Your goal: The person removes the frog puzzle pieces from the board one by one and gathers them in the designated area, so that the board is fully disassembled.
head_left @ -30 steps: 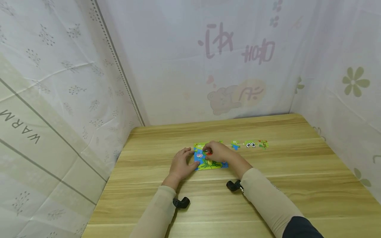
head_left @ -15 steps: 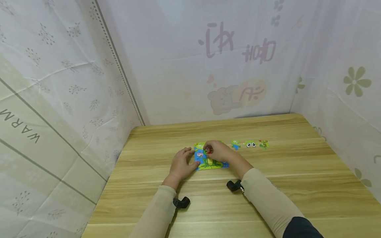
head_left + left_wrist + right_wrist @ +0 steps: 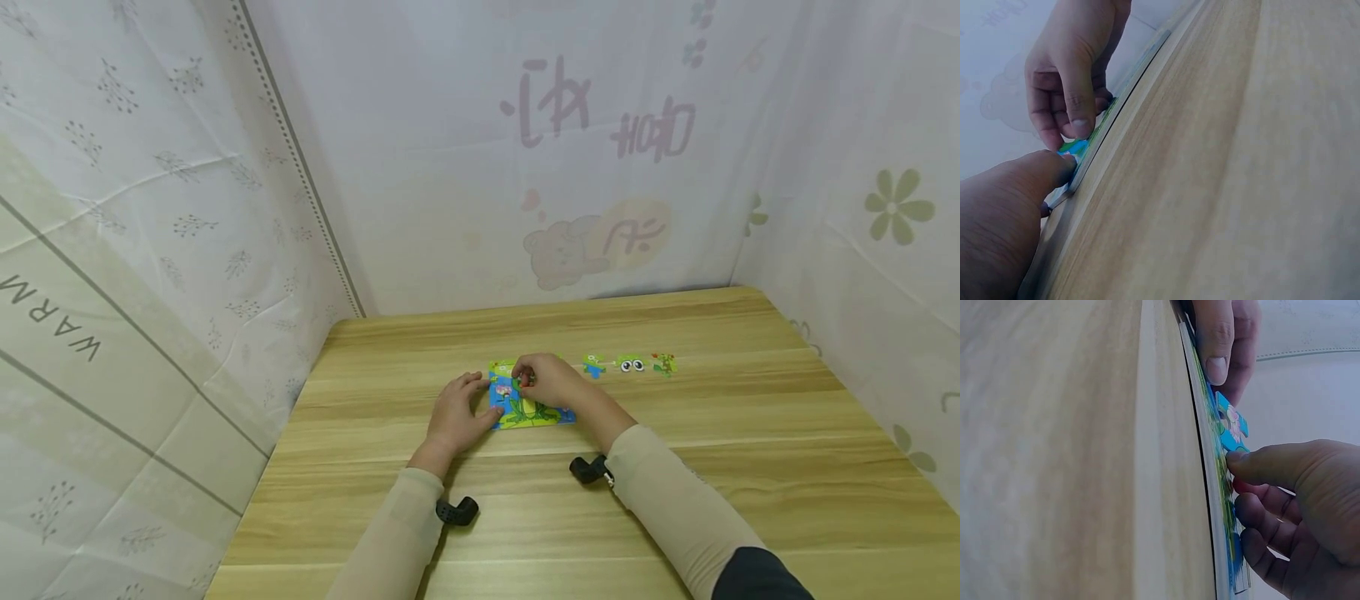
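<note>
A small jigsaw puzzle with a green frog picture lies flat in its tray on the table. My right hand is over its upper middle and pinches a blue puzzle piece with a pink flower between thumb and fingers. In the right wrist view that piece stands tilted up from the puzzle's surface, its far end raised. My left hand rests at the puzzle's left side, its thumb on the front left part and its fingers spread at the edge. My right hand covers the frog's head area in the head view.
Three loose pieces lie in a row right of the puzzle: a green and blue one, one with two big eyes, and one with red spots. A patterned curtain hangs behind the wooden table.
My right fingers have shifted slightly over the puzzle, and the flower piece has moved a little with them. Less red shows beneath those fingers. My left hand has stayed in place.
</note>
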The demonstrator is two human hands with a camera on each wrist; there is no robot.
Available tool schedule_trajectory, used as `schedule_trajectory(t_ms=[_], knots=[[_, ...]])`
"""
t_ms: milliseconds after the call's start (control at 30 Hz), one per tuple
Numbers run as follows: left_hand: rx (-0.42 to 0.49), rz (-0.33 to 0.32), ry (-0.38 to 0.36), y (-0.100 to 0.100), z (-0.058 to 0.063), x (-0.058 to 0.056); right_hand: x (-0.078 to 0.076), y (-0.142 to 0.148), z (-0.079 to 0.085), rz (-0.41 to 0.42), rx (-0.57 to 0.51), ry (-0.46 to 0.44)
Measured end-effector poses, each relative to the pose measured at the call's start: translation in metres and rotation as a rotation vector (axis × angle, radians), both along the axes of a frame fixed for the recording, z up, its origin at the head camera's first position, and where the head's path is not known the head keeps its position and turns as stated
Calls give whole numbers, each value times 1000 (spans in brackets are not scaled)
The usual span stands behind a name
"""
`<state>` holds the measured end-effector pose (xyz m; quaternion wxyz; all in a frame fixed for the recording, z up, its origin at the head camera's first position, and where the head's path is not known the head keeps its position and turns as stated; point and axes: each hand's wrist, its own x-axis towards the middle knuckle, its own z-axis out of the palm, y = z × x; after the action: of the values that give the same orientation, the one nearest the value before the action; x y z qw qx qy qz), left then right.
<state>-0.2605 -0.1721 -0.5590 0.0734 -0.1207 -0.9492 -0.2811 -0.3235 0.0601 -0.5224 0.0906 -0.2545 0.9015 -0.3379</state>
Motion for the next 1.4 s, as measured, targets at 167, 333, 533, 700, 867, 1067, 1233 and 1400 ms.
schedule_trajectory(t_ms=[167,333,533,700,867,1067,1233,1400], knots=[[-7,-1,4,0,1,0,0,1,-1,9,-1,4],[-8,-3,14,0,1,0,-2,1,-3,10,9,17],[-6,-6,23,0,0,0,-3,0,-3,8,28,33],[-7,-7,21,0,-2,-1,-3,0,-3,4,38,40],[-11,-4,23,0,-3,-1,-3,1,-4,1,40,34],[6,-4,24,0,-2,-1,-3,1,-2,-10,26,32],[-8,-2,15,0,-1,-1,-4,2,-2,-26,18,45],[-7,0,13,0,-2,-1,-2,6,-2,-36,-8,36]])
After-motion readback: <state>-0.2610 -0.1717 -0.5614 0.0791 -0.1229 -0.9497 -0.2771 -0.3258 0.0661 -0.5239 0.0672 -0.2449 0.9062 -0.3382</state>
